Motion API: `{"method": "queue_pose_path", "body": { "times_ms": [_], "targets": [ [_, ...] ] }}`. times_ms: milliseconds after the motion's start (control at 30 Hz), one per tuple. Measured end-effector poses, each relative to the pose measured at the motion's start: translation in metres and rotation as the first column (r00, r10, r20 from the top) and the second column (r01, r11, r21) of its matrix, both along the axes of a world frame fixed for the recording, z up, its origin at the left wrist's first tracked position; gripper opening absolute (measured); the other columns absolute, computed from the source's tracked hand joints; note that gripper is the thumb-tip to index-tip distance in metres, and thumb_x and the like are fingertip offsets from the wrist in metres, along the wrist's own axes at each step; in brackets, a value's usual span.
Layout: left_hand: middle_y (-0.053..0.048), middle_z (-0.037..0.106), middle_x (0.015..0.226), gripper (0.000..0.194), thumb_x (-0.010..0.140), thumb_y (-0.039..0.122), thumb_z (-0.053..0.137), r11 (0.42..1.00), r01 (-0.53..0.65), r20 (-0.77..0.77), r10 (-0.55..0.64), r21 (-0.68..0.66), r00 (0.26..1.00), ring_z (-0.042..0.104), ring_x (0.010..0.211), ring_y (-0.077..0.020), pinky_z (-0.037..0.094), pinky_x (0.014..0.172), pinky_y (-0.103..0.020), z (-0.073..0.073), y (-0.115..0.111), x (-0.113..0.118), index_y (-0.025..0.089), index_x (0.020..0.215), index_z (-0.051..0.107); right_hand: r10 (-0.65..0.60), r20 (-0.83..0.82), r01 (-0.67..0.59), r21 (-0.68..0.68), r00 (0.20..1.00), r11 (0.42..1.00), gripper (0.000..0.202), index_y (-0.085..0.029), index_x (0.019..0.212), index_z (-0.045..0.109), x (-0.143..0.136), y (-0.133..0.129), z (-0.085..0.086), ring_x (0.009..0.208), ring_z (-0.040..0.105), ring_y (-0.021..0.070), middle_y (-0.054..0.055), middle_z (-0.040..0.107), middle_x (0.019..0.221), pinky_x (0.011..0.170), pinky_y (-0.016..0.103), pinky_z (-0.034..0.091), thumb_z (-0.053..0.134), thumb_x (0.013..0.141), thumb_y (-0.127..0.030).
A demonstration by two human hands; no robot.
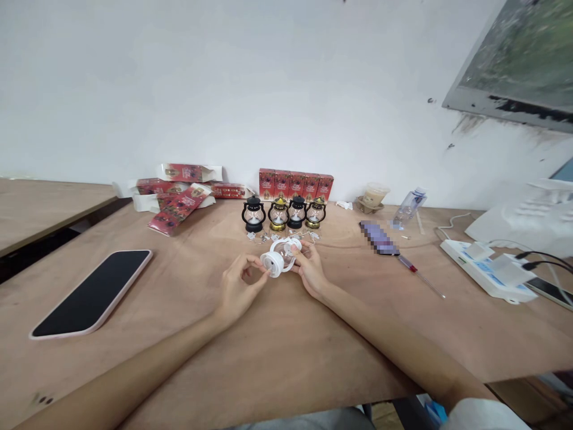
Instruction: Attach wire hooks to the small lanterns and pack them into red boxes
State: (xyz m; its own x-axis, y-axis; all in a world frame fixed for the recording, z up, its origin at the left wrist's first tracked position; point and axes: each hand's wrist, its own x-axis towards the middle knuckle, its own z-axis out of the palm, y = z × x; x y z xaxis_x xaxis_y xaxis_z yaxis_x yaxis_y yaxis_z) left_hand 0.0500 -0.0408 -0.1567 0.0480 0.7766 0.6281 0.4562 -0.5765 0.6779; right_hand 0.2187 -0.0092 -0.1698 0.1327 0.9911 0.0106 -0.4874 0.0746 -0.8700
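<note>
A small white lantern (271, 263) with a clear globe lies tipped on its side above the table, its round base turned towards me. My right hand (310, 267) is closed around its top end, thumb on the near side. The thumb and forefinger of my left hand (242, 282) pinch the rim of the base. Just beyond my hands stands a row of lanterns, black ones (254, 215) and gold-trimmed ones (278, 216). Small wire pieces with pale tags (252, 236) lie in front of that row.
Red boxes (295, 184) stand by the wall; opened ones (179, 209) are heaped left. A large phone (94, 292) lies at left. Rightward are a drink cup (375, 194), a bottle (409, 206), a blurred-out phone (379, 239), a screwdriver (421, 276) and a power strip (487, 272).
</note>
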Motion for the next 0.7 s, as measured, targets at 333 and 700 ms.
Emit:
{"method": "queue_pose_path", "body": {
  "times_ms": [333,700],
  "targets": [
    [0.001,0.063,0.069,0.012,0.073,0.029,0.062,0.999,0.002,0.001,-0.002,-0.048,1.0,0.051,0.06,-0.0121,0.041,0.059,-0.024,0.0004,0.0,0.0006,0.021,0.076,0.055,0.011,0.011,-0.012,0.007,1.0,1.0,0.047,-0.023,0.094,0.052,-0.0015,-0.0032,0.003,0.074,0.064,0.0134,-0.001,0.06,0.097,0.061,0.03,0.058,0.079,0.059,-0.038],
    [0.001,0.059,0.085,0.042,0.058,0.032,0.079,0.989,-0.055,-0.061,0.047,-0.138,0.997,0.052,0.071,-0.0148,0.043,0.065,-0.027,-0.0013,0.0059,-0.0062,0.021,0.092,0.056,0.075,0.021,-0.076,0.086,0.997,0.993,0.044,-0.025,0.093,0.055,0.0015,-0.006,0.0053,0.084,0.06,0.0139,-0.002,0.056,0.102,0.063,0.028,0.056,0.079,0.058,-0.032]
  ]
}}
